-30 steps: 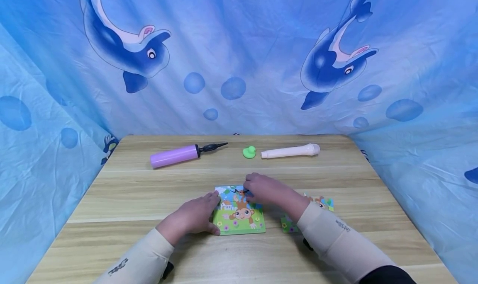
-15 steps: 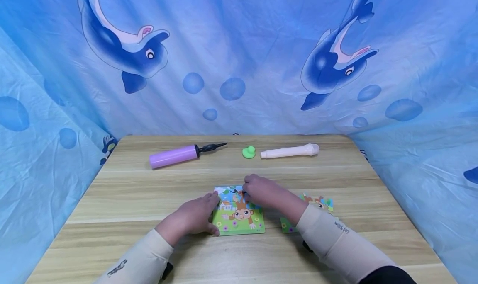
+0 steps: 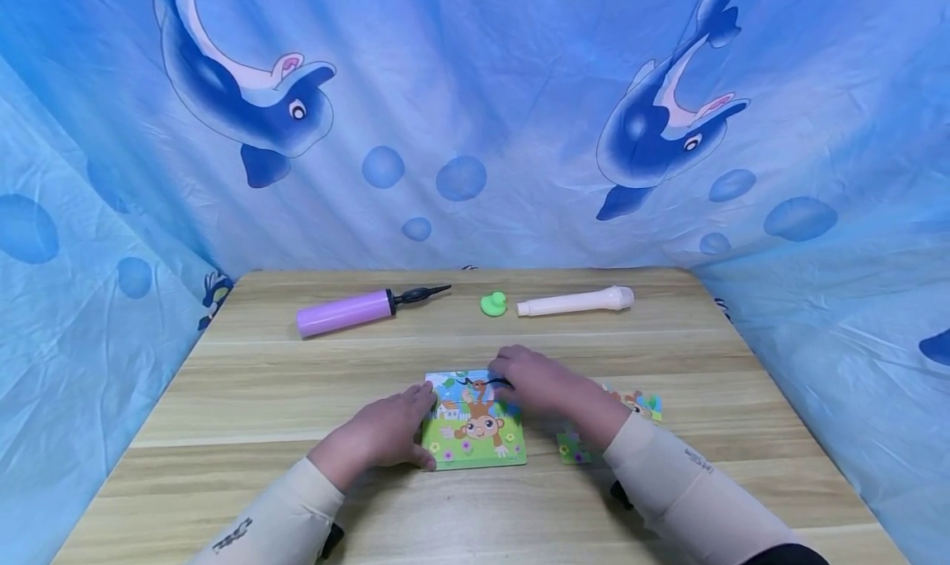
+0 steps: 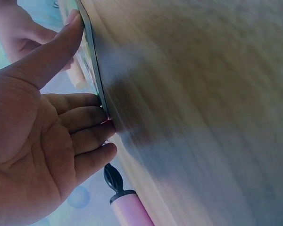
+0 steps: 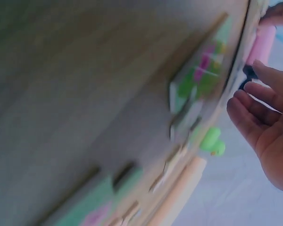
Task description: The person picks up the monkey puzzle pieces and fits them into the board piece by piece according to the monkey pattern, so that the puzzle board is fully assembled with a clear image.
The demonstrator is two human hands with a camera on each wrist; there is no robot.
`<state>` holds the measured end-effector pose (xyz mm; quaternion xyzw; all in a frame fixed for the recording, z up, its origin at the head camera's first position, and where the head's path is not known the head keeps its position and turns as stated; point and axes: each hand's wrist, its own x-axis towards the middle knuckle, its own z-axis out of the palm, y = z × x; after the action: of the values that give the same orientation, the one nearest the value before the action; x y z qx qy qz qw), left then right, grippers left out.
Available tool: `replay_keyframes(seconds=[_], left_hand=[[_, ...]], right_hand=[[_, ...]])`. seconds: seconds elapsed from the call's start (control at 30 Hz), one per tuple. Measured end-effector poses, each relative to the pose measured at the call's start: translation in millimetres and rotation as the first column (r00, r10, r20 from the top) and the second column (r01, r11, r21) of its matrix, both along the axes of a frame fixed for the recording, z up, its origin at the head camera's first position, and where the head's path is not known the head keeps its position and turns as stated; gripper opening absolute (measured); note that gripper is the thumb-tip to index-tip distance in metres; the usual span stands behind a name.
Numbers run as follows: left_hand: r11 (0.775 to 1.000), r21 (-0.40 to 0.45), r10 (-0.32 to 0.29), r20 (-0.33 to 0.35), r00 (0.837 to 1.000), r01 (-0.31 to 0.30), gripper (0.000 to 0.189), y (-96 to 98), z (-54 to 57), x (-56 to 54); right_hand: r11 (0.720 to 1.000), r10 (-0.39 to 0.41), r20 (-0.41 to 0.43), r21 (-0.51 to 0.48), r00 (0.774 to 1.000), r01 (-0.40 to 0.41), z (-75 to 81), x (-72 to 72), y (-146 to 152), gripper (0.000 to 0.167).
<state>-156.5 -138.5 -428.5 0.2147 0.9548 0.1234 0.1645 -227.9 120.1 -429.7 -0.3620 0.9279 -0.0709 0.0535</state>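
A square jigsaw puzzle point(image 3: 478, 449) with a monkey, a house and flowers lies flat on the table. My left hand point(image 3: 389, 429) rests at its left side, thumb at the near corner. In the left wrist view that hand's extended fingers point(image 4: 87, 117) touch the puzzle's edge point(image 4: 96, 61). Over the far right part of the puzzle is my right hand point(image 3: 534, 383), hiding that corner. The right wrist view shows its fingers point(image 5: 245, 110) loosely bent with nothing between them. Loose jigsaw pieces point(image 3: 574, 448) lie right of the puzzle, partly under the right forearm.
Along the back of the wooden table point(image 3: 297, 408) lie a purple hand pump point(image 3: 347, 312) with a black nozzle, a small green rubber duck point(image 3: 493, 303) and a pale toy microphone point(image 3: 575, 301). A blue dolphin-print curtain point(image 3: 475, 95) hangs behind and at both sides.
My right hand has shifted slightly right from the puzzle's upper middle, uncovering more of the picture at the top. The left hand stays at the left edge.
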Motion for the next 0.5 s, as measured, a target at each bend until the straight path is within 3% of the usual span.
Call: replay_keyframes(seconds=[0.2, 0.5], left_hand=[[1.000, -0.005, 0.004, -0.006, 1.000, -0.004, 0.102, 0.0, -0.9, 1.7], [1.000, 0.000, 0.005, -0.019, 1.000, -0.005, 0.102, 2.3, -2.2, 4.0]], right_hand=[[0.997, -0.062, -0.020, -0.040, 0.998, 0.061, 9.2, -2.4, 36.2, 0.038], [0.986, -0.161, 0.014, 0.042, 0.987, 0.160, 8.0, 11.0, 79.4, 0.030]])
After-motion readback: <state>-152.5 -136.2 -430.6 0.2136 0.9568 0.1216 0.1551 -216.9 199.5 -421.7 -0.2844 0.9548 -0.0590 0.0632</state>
